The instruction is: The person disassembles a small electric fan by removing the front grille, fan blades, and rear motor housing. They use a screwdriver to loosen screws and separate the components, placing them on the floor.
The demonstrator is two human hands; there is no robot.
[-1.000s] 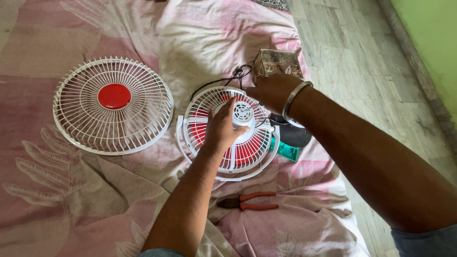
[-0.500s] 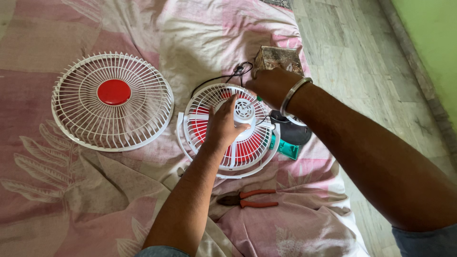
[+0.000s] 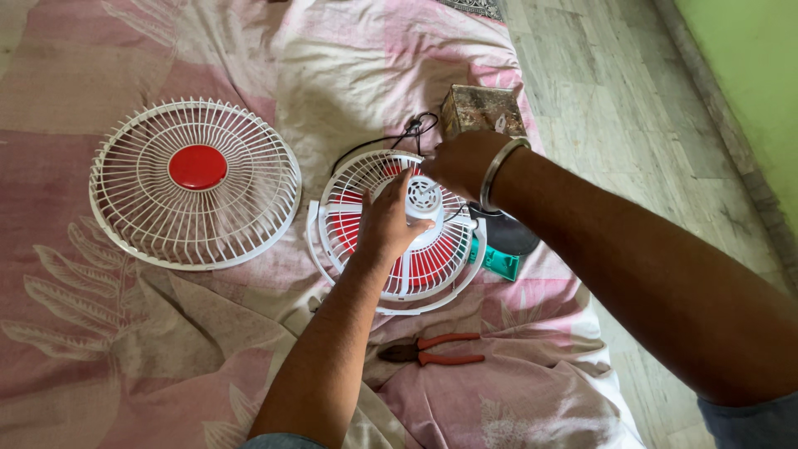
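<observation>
Gripping the white motor housing [image 3: 424, 204], the left hand [image 3: 384, 226] steadied the small fan [image 3: 397, 233]. Its right hand [image 3: 461, 162] had dropped closer over the hub; what it pinched was hidden.

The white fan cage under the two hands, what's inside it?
Inside the white fan cage, red blades show through the wires around a white motor housing. The left hand and right hand cover part of the blades and housing.

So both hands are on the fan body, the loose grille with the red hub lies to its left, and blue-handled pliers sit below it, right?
Not quite: in the head view the pliers have orange-red handles, not blue. The rest holds: both hands are on the fan body, with the loose grille to its left.
</observation>
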